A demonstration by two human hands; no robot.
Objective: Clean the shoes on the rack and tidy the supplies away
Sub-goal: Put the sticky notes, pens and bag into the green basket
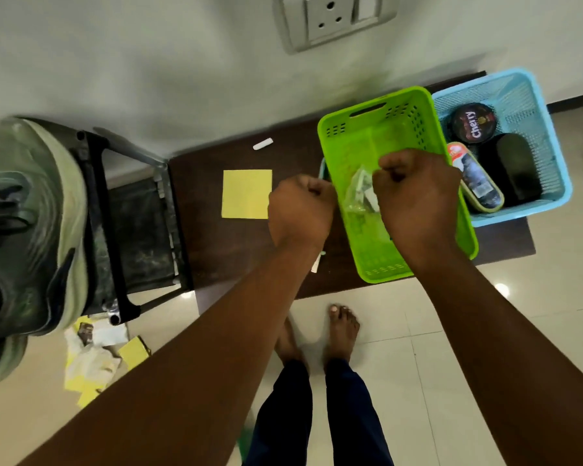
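Dark bench (216, 237); both hands (300, 210) grip green basket (401, 129).

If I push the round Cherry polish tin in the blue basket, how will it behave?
The Cherry polish tin looks rigid, so probably won't deform. It leans on the blue basket wall, so a nudge may drop it flat. On edge, its round shape could roll.

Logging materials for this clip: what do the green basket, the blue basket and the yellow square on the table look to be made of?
Green basket: moulded plastic, slightly glossy, with punched slots and a handle cutout.
Blue basket: plastic too, with a fine mesh pattern.
Yellow square: flat, matte and sharp-edged; probably a folded cloth or paper sheet, hard to tell which.
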